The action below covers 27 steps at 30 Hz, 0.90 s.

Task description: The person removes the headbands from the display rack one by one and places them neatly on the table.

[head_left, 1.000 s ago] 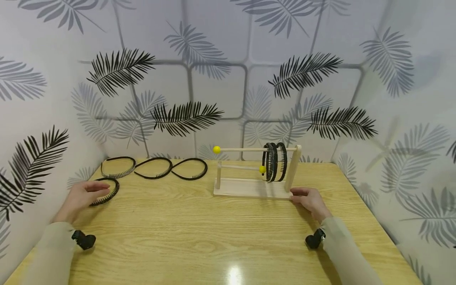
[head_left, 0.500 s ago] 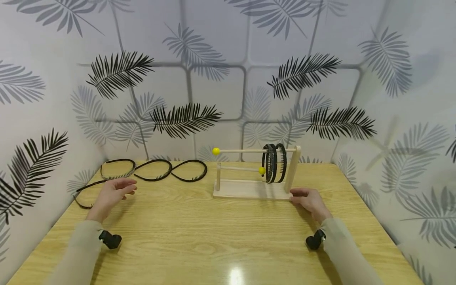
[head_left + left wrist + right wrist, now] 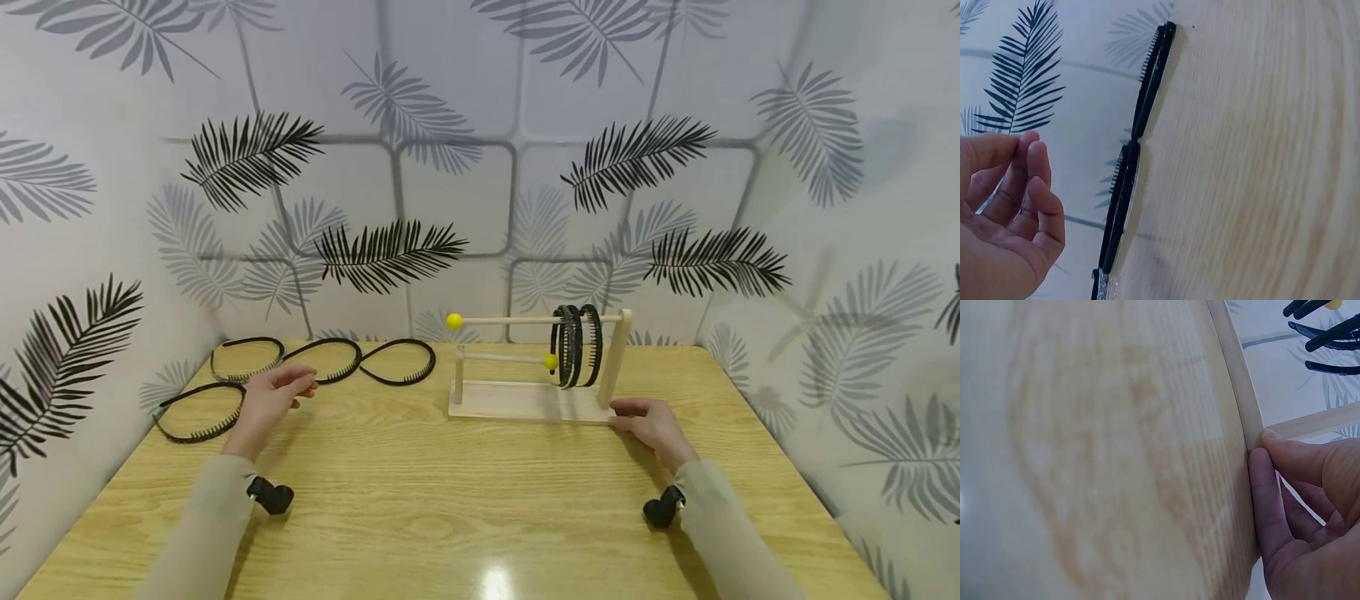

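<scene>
A pale wooden stand (image 3: 525,403) with two rods and yellow ball ends sits at the table's back right. Several black toothed headbands (image 3: 576,348) hang over its rods near the upright. My right hand (image 3: 654,427) pinches the right front corner of the base, thumb on top and fingertips along the edge (image 3: 1251,425). With nothing in its fingers, my left hand (image 3: 272,398) hovers in front of the headbands lying at the back left. Nearest to it are a black headband (image 3: 327,340) behind and another headband (image 3: 197,438) to its left, partly hidden by the hand.
Another black headband (image 3: 408,382) lies farther right in the back row, and a partly greyish headband (image 3: 258,339) at its left end. Leaf-patterned wall covering (image 3: 457,200) rises behind and beside the wooden table (image 3: 420,492).
My left hand has moved right, away from the front-left headband, which now shows more fully. The right hand stays at the stand's base corner, and the stand has not moved.
</scene>
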Tool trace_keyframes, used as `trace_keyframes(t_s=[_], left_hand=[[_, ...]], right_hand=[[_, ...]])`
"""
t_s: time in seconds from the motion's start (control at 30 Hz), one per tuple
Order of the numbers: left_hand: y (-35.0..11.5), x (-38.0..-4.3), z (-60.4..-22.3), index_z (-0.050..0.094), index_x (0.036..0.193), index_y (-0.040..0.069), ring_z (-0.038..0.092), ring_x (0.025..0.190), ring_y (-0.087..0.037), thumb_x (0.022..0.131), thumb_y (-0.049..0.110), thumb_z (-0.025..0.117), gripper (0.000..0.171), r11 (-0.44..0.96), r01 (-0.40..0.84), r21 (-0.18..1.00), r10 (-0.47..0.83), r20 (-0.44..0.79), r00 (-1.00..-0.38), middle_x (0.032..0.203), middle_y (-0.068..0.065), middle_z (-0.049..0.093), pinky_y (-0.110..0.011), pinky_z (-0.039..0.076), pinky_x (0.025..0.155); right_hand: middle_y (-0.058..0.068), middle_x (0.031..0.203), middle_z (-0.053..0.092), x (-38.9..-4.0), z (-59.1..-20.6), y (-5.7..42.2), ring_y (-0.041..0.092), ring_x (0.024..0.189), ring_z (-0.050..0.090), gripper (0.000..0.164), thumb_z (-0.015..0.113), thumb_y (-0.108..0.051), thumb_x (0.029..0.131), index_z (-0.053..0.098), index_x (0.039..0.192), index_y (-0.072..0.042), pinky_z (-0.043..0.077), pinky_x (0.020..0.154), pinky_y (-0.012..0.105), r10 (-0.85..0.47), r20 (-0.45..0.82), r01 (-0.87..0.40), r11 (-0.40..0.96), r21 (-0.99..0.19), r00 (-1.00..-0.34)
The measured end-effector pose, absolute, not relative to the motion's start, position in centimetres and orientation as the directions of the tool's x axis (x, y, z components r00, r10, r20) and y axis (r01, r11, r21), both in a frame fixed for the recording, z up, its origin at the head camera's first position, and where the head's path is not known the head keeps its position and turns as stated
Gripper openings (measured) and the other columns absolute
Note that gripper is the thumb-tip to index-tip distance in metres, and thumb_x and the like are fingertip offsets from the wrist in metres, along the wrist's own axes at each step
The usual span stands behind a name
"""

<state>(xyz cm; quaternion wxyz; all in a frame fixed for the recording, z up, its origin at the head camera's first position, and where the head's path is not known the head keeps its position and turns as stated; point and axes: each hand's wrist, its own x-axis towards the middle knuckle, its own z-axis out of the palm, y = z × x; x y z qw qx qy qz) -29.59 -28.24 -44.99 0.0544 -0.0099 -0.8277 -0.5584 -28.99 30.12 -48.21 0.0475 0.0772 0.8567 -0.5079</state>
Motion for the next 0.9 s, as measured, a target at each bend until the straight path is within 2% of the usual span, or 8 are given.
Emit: trace_keyframes(t_s=[0.17,0.47,0.57,0.7,0.8,0.9], left_hand=[[-26.9,-29.8,-44.8,0.064,0.124,0.003,0.065,0.081,-0.002,0.100,0.028,0.059,0.035,0.340,0.091,0.936,-0.093,0.130,-0.987,0.091,0.011,0.071,-0.031,0.055,0.074],[-25.3,-30.7,-44.7,0.063,0.125,0.002,0.065,0.080,-0.003,0.100,0.027,0.059,0.035,0.328,0.105,0.939,-0.086,0.141,-0.986,0.090,0.011,0.071,-0.029,0.053,0.071],[-24.5,-30.3,-43.9,0.062,0.126,0.000,0.066,0.084,-0.010,0.101,0.022,0.057,0.034,0.335,0.098,0.937,-0.068,0.128,-0.989,0.099,-0.005,0.072,-0.026,0.052,0.069],[-23.7,-30.0,-43.9,0.062,0.124,-0.001,0.065,0.084,-0.012,0.101,0.021,0.056,0.032,0.329,0.105,0.939,-0.063,0.133,-0.989,0.103,-0.013,0.071,-0.026,0.051,0.067],[-23.3,-30.4,-44.8,0.063,0.124,0.002,0.064,0.080,-0.006,0.101,0.025,0.057,0.033,0.322,0.114,0.940,-0.074,0.145,-0.987,0.098,-0.004,0.072,-0.029,0.052,0.070],[-22.3,-30.4,-45.2,0.064,0.123,0.003,0.065,0.081,-0.009,0.101,0.026,0.058,0.033,0.321,0.121,0.939,-0.079,0.154,-0.985,0.096,-0.004,0.071,-0.032,0.052,0.071]], right_hand=[[0.023,0.137,0.056,-28.9,-48.3,30.1,0.032,0.123,0.055,0.045,0.067,-0.015,0.094,0.057,0.136,-0.001,0.054,0.092,0.033,0.074,-0.152,0.169,0.467,-0.868,-0.986],[0.022,0.136,0.057,-29.0,-48.3,30.2,0.030,0.120,0.057,0.045,0.065,-0.015,0.095,0.056,0.137,-0.002,0.054,0.092,0.032,0.078,-0.157,0.175,0.470,-0.865,-0.984],[0.022,0.137,0.057,-29.1,-48.3,30.3,0.032,0.122,0.056,0.045,0.065,-0.015,0.096,0.056,0.137,-0.003,0.052,0.095,0.035,0.078,-0.157,0.175,0.474,-0.863,-0.984],[0.021,0.136,0.057,-29.2,-48.5,30.1,0.031,0.123,0.054,0.044,0.066,-0.016,0.095,0.058,0.136,-0.003,0.052,0.095,0.035,0.075,-0.157,0.174,0.476,-0.862,-0.985],[0.022,0.135,0.057,-29.1,-48.5,30.1,0.030,0.120,0.056,0.045,0.066,-0.015,0.095,0.057,0.136,-0.001,0.053,0.091,0.031,0.066,-0.152,0.165,0.473,-0.866,-0.986],[0.022,0.135,0.058,-29.0,-48.3,30.1,0.028,0.118,0.057,0.044,0.066,-0.014,0.095,0.057,0.136,-0.001,0.053,0.090,0.030,0.072,-0.154,0.170,0.469,-0.867,-0.985]])
